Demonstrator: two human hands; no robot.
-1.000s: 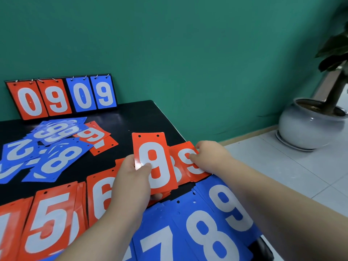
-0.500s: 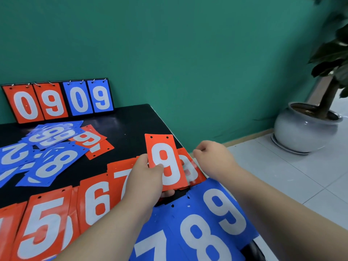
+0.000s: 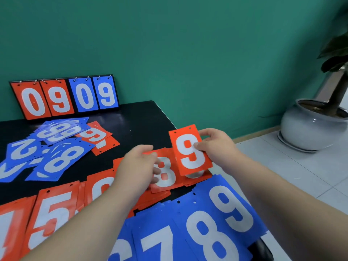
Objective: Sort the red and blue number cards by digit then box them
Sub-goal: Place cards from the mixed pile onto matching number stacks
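Right hand (image 3: 216,146): pinches red 9 card (image 3: 190,153).
Left hand (image 3: 139,166): loose on red 8 card (image 3: 166,178).
Red 9 pile (image 3: 194,175): just beneath held card.

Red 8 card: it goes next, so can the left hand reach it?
Likely yes: the left hand is right at the red 8 card; the red 9 card covers only its edge.

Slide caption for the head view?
Right hand pinches a red rectangular 9 card; left hand touches the red 8 card.
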